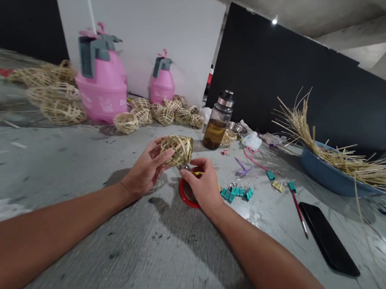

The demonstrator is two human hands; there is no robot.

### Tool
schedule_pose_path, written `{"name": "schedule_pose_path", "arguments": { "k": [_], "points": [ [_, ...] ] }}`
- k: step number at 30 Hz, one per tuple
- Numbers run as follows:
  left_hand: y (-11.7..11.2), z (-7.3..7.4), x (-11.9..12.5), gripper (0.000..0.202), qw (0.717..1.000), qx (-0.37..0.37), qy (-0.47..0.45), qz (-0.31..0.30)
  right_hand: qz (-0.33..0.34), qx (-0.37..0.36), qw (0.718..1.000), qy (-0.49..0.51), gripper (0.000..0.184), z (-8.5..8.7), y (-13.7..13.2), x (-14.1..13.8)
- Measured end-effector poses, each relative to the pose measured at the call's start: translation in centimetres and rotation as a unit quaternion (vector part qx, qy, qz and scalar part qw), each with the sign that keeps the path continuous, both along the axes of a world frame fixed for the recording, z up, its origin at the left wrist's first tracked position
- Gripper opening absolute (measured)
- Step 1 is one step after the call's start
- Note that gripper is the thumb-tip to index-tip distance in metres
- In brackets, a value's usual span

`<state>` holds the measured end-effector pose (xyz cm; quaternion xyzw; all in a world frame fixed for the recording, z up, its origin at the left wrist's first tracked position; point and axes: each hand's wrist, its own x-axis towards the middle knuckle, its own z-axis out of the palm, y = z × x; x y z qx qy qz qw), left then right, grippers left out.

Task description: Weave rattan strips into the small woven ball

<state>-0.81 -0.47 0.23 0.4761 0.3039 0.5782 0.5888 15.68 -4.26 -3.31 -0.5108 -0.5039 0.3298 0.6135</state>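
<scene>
My left hand (pixel 148 166) is closed around a small woven bamboo ball (pixel 178 149), thumb lying along its near side. The ball is held up over the table and has strips crossing with open gaps. Just below and right of it, my right hand (pixel 204 183) is closed on a pair of scissors (pixel 185 195). A large red handle loop shows left of that hand, with a bit of yellow by the fingers. A short piece of grey metal sticks out toward the ball's underside; whether it touches the strips is hard to see.
Behind stand two pink spray bottles (pixel 103 87), several woven balls (pixel 165 115) and a drink bottle (pixel 218 124). To the right lie teal binder clips (pixel 236 192), a paintbrush (pixel 298 211), a black phone (pixel 329 240) and a blue basin (pixel 330 175) of bamboo strips (pixel 354 167).
</scene>
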Motion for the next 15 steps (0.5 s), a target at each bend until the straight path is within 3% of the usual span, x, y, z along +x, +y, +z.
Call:
{"name": "schedule_pose_path", "arguments": {
  "k": [4,8,15],
  "points": [
    [-0.7,0.4,0.2,0.065,1.000,0.013,-0.008,-0.006,0.043,-0.044,0.993,0.097,0.052,0.0,0.8,-0.2],
    [-0.8,0.5,0.3,0.062,1.000,0.023,-0.015,-0.005,0.098,-0.103,0.969,0.203,0.055,0.3,1.1,-0.5],
    [-1.2,0.7,0.4,0.063,0.999,0.015,-0.037,-0.023,0.158,-0.124,0.954,0.224,0.042,0.6,0.2,-1.0]
  ]
}}
